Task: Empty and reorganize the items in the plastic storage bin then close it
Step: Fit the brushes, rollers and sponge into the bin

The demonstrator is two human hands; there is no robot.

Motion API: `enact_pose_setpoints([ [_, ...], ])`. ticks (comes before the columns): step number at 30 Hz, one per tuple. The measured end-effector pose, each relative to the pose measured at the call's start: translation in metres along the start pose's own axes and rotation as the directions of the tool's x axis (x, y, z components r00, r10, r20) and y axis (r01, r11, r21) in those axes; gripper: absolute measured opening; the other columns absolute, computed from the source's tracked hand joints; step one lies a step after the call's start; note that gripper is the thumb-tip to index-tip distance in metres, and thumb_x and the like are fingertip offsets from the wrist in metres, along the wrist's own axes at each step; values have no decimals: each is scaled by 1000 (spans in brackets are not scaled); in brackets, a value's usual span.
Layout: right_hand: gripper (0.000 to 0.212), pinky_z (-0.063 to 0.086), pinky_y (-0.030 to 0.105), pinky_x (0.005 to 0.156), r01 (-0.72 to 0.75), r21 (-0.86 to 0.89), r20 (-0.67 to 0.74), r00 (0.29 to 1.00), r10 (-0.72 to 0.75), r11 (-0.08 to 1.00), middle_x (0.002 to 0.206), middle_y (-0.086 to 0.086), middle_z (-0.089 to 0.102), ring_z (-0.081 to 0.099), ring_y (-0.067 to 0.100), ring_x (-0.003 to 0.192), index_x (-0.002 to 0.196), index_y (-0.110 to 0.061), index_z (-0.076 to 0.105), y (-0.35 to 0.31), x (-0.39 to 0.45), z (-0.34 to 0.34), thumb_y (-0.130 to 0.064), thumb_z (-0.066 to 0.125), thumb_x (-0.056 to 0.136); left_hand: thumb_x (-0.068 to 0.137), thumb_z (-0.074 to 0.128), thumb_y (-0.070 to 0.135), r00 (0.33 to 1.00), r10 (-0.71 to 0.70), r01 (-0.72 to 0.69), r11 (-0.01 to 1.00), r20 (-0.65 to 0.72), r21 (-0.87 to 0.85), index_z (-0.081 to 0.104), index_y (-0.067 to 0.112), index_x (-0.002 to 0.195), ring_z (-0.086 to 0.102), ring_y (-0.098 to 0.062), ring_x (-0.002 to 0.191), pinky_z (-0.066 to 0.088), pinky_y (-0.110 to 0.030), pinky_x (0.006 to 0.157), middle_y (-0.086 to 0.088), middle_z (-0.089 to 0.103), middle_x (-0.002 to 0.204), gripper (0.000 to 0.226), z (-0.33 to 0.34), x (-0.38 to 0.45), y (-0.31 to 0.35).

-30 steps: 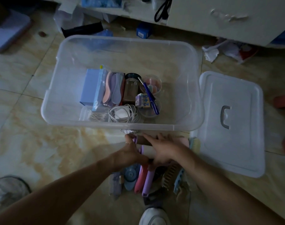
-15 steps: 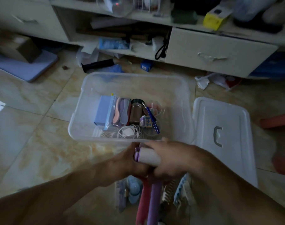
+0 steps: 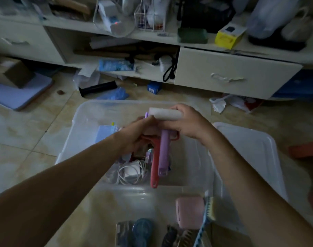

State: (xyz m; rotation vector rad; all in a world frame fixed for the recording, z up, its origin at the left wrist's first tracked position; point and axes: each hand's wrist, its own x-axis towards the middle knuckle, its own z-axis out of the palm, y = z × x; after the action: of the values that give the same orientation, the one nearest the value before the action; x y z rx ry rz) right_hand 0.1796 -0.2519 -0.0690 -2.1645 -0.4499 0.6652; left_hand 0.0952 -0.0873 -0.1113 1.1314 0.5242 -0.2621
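Both hands grasp one bundle over the clear plastic storage bin [image 3: 196,157] at centre frame. From the left, the left hand [image 3: 139,134] curls round the heads of two long-handled lint rollers, the red plastic roller [image 3: 154,166] and the purple plastic roller [image 3: 163,152]; the right hand [image 3: 187,123] closes round the white cylindrical paper roll [image 3: 165,114]. That roll lies crosswise, left to right, while the handles hang toward the lower frame, their tips above the white coiled charger cable [image 3: 132,171] inside the bin. The bin sits directly beneath the grip, so the bundle probably only needs lowering, with both hands equally near. The translucent bin lid [image 3: 259,154] lies at right on the floor. Half a second ago the bundle was held short of the bin's near wall; now it is past that wall and over the interior, higher in the frame.
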Motion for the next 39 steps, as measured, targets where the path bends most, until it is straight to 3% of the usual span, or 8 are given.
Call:
enact_pose_setpoints([
  [4,89,52,22,65,-186,219,-207,950,232,958,132,4,48,59,20,107,145,-23,28,41,9,41,-56,77,78,87,70,36,992,-91,89,996,-88,-30,60,8,116,70,-22,76,57,-36,73,-15,70,95,42,-8,40,-36],
  [8,66,48,25,71,-255,-145,-437,883,169,956,135,16,44,57,28,108,149,-15,27,52,-9,91,-42,57,97,72,81,21,934,31,-40,999,-356,-18,54,4,110,67,-23,61,54,-33,57,-14,67,74,49,-5,58,-60],
  [14,62,45,39,98,-269,-286,-316,933,174,920,144,20,46,56,34,123,154,0,22,68,-5,115,-28,45,104,53,97,40,925,156,-119,985,-346,127,51,-1,118,73,-32,86,61,-47,69,-23,68,106,90,-2,72,-80],
  [20,21,47,34,77,-417,93,-375,827,419,904,119,11,66,66,34,108,123,-19,47,87,16,107,-29,38,107,53,93,45,959,145,-61,946,-245,319,66,8,104,73,-27,87,60,-49,81,-13,74,92,68,10,71,-87],
  [24,50,51,34,97,-457,326,-333,763,553,827,113,9,70,67,28,105,127,-19,60,88,19,99,-42,20,108,66,82,34,914,149,28,905,-378,426,69,20,76,66,-13,65,51,-20,52,1,69,69,22,26,64,-80],
  [26,40,47,8,72,-382,248,-281,851,443,890,96,-7,70,66,6,81,121,-29,67,87,9,91,-45,33,107,68,79,25,893,174,31,896,-416,442,64,20,66,57,-9,55,39,-15,40,5,61,60,16,31,59,-74],
  [30,16,35,24,60,-311,-155,-248,931,268,938,88,-5,55,49,15,79,104,-16,61,92,0,86,-28,51,101,74,74,28,849,266,-4,867,-456,499,64,14,80,61,-16,61,48,-23,49,-1,64,69,18,32,52,-67],
  [39,37,33,12,40,-346,81,-320,879,353,935,68,-6,50,50,9,60,72,-23,45,84,19,76,-29,37,108,74,70,43,798,351,-33,837,-489,546,54,16,101,61,-13,72,49,-25,53,0,61,86,41,30,41,-67],
])
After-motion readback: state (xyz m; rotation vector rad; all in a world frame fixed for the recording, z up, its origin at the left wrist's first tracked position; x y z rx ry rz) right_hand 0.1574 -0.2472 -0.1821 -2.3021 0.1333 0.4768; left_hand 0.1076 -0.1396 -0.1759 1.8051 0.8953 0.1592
